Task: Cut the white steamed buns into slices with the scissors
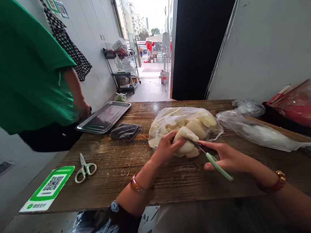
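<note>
My left hand (166, 144) is closed around a pale steamed bun (185, 133) at the front of a clear plastic bag (169, 116). More pale buns (196, 127) lie in the bag, some partly hidden under the film. In my right hand (228, 157) is a pair of scissors (213, 160) with light green handles. Their blades point left and meet the bun's right side; how deep the tips sit is hidden. Left of my hands, a second pair of scissors (85, 169) rests on the wooden table (139, 179), blades pointing away.
A grey cloth (125, 132) and a metal tray (103, 117) lie toward the back left. A QR-code card (49, 188) is at the left edge. Plastic bags (250, 130) crowd the right. Beyond the tray stands a person in a green shirt (28, 69).
</note>
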The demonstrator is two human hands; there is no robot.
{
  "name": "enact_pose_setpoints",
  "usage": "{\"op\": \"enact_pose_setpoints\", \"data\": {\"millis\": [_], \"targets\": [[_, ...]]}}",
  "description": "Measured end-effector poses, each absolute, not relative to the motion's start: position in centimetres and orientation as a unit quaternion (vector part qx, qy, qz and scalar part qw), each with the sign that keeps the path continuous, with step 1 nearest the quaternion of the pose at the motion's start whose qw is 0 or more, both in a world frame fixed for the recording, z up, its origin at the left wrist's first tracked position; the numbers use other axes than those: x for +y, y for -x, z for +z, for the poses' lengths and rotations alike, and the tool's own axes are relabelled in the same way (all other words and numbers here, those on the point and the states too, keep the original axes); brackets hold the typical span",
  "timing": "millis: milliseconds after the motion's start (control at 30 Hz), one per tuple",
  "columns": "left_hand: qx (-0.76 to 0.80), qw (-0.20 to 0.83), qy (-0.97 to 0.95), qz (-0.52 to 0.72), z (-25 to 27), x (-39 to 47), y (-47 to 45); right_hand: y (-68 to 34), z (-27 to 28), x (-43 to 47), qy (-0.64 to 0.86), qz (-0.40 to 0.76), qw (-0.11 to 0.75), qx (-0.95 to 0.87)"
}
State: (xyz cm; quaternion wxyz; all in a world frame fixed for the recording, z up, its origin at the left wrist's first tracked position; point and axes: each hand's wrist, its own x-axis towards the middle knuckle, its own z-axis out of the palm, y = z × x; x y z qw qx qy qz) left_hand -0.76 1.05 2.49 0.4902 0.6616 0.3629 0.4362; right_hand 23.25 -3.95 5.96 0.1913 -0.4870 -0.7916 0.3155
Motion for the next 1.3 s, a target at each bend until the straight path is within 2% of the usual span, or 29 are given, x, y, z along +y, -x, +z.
{"op": "enact_pose_setpoints", "data": {"millis": [267, 400, 533, 733, 900, 1067, 1167, 1300], "targets": [[0.361, 0.525, -0.632, 0.440, 2.1, 1.0, 0.6, -23.4, 3.7, -4.4, 0.504, 0.285, 0.247, -0.777], [0.347, 0.546, -0.618, 0.446, 2.2, 0.9, 0.6, -23.5, 3.2, -4.7, 0.514, 0.290, 0.234, -0.773], [0.344, 0.526, -0.631, 0.455, 2.6, 0.9, 0.8, -23.5, 4.2, -4.8, 0.513, 0.315, 0.202, -0.773], [0.353, 0.497, -0.656, 0.445, 2.6, 0.9, 0.8, -22.7, 4.9, -4.1, 0.492, 0.335, 0.204, -0.777], [0.392, 0.419, -0.693, 0.437, 2.6, 1.0, 0.7, -22.4, 4.1, -3.2, 0.503, 0.300, 0.222, -0.780], [0.421, 0.390, -0.700, 0.425, 2.6, 1.1, 0.9, -22.6, 3.5, -2.8, 0.484, 0.301, 0.258, -0.780], [0.423, 0.403, -0.693, 0.424, 2.7, 1.2, 1.0, -22.3, 3.3, -2.7, 0.472, 0.319, 0.262, -0.779], [0.392, 0.476, -0.649, 0.446, 2.6, 1.3, 1.1, -22.1, 2.8, -2.0, 0.460, 0.360, 0.268, -0.766]]}}
